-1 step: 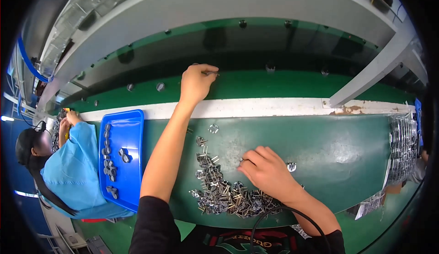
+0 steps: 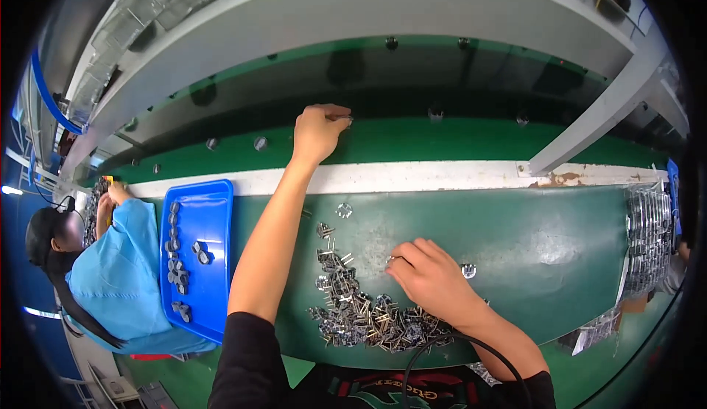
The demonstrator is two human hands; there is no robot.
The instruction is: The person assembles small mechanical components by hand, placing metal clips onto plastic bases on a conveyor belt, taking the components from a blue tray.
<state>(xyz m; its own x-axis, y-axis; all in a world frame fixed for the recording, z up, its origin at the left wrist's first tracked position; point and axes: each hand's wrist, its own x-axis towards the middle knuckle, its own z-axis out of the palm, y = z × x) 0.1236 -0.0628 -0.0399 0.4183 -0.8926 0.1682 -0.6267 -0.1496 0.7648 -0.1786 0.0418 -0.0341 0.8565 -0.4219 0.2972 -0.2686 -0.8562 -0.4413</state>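
My left hand reaches far over the green conveyor belt. Its thumb and fingers pinch a small metal part, mostly hidden, with only a glint at the fingertips. Above the green table mat, my right hand is closed, and a bit of a small metal part shows at its fingertips. Between my forearms lies a heap of small metal parts with pins. One loose round part lies beyond the heap, and another metal part sits just right of my right hand.
A blue tray with several dark grey parts stands left. Beyond it a person in blue works. A white rail edges the belt, which carries spaced parts. Clear plastic trays are stacked right; a grey post slants up.
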